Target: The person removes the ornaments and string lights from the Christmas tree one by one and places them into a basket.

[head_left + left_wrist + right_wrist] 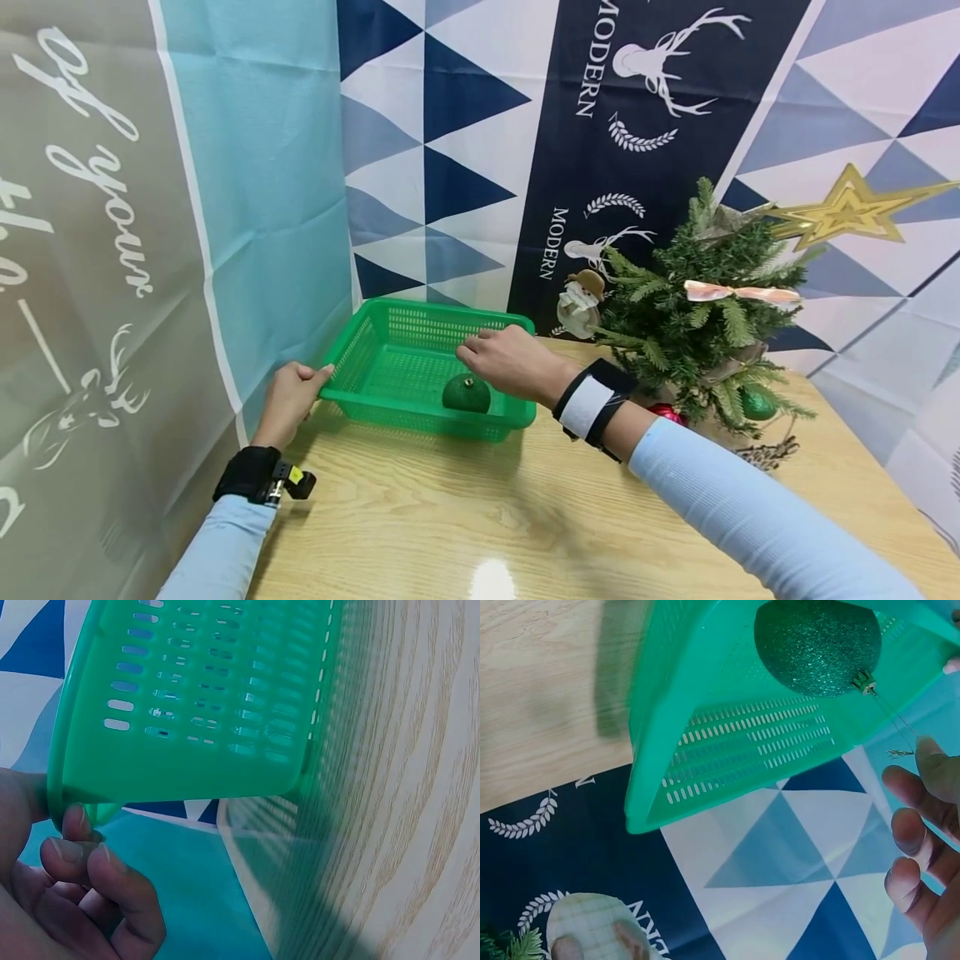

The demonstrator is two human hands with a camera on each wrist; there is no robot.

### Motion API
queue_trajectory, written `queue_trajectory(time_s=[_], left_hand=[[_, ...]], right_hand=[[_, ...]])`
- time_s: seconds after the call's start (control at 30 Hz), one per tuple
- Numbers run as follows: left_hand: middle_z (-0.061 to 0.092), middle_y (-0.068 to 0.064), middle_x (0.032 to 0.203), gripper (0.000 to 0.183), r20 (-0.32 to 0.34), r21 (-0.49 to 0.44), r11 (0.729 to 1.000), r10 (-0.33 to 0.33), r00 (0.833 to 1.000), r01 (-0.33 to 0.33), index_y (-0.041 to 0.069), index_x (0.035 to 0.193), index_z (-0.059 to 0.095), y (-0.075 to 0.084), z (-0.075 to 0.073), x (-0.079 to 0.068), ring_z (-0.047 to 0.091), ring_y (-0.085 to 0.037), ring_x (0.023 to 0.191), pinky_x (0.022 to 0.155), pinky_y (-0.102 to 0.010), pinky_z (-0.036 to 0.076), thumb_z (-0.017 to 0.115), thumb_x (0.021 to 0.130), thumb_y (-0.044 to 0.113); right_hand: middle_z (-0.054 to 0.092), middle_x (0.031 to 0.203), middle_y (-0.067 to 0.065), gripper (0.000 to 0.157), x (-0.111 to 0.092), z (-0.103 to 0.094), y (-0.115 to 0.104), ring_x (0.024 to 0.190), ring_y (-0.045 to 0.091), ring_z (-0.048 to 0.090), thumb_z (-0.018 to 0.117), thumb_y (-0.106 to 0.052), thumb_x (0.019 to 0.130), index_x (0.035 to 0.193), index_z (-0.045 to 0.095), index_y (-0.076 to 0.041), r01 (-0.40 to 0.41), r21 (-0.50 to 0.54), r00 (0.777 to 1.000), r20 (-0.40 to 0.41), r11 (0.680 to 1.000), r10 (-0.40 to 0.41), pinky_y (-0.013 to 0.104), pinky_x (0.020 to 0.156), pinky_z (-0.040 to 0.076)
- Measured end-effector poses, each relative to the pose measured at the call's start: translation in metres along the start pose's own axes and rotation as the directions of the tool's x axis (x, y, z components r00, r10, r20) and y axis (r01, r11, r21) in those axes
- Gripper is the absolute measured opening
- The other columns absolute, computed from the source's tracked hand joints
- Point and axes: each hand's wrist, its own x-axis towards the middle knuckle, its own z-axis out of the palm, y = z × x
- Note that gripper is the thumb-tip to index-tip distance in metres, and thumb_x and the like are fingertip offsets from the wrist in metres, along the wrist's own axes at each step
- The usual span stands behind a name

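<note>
A green plastic basket point(408, 423) with slotted walls stands on the table by the back wall. My left hand point(291, 398) grips its left rim, thumb above and fingers curled below, as the left wrist view shows point(97, 885). Over the basket's right side, my right hand point(517, 362) pinches a thin string point(892, 716) between thumb and forefinger. From that string a glittery green Christmas bauble point(817, 649) with a gold cap hangs inside the basket. Whether the bauble point(467, 394) touches the basket floor, I cannot tell.
A small Christmas tree point(690, 308) with a gold star point(847, 208), a bow point(742, 293) and a snowman ornament point(579, 307) stands right of the basket. Another green bauble point(757, 403) hangs low on it. Patterned cloth point(465, 100) covers the walls behind.
</note>
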Motion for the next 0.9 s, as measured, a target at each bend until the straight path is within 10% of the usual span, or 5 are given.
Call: queue_trajectory(time_s=[0.33, 0.6, 0.9], left_hand=[[0.042, -0.005, 0.067, 0.052, 0.008, 0.016, 0.999, -0.034, 0.999, 0.034, -0.001, 0.117, 0.047, 0.003, -0.004, 0.001, 0.038, -0.026, 0.054, 0.052, -0.04, 0.032, 0.058, 0.105, 0.048], [0.043, -0.004, 0.069, 0.059, -0.022, 0.01, 1.0, 0.019, 1.0, -0.018, 0.006, 0.116, 0.048, -0.033, 0.005, 0.021, 0.039, -0.023, 0.047, 0.047, -0.038, 0.032, 0.057, 0.099, 0.062], [0.041, -0.005, 0.067, 0.054, 0.013, -0.017, 1.0, 0.013, 1.0, -0.013, -0.001, 0.114, 0.047, 0.003, -0.001, -0.001, 0.033, -0.021, 0.052, 0.05, -0.043, 0.029, 0.058, 0.104, 0.051]], right_hand=[[0.067, 0.088, 0.0, 0.007, 0.007, 0.002, -0.002, 0.078, 0.015, 0.066, 0.062, -0.007, 0.104, 0.101, 0.067, -0.011, 0.0, 0.022, 1.0, -0.025, 1.0, 0.001, 0.027, 0.051, 0.045], [0.071, 0.095, 0.001, 0.008, 0.013, 0.007, -0.004, 0.082, 0.017, 0.068, 0.061, -0.007, 0.105, 0.104, 0.068, -0.01, 0.008, 0.041, 1.0, -0.027, 0.999, -0.007, 0.028, 0.055, 0.05], [0.072, 0.095, -0.001, 0.009, 0.021, 0.01, -0.008, 0.082, 0.016, 0.068, 0.061, -0.007, 0.105, 0.1, 0.068, -0.012, 0.001, 0.05, 0.999, -0.039, 0.999, 0.001, 0.028, 0.053, 0.049]])
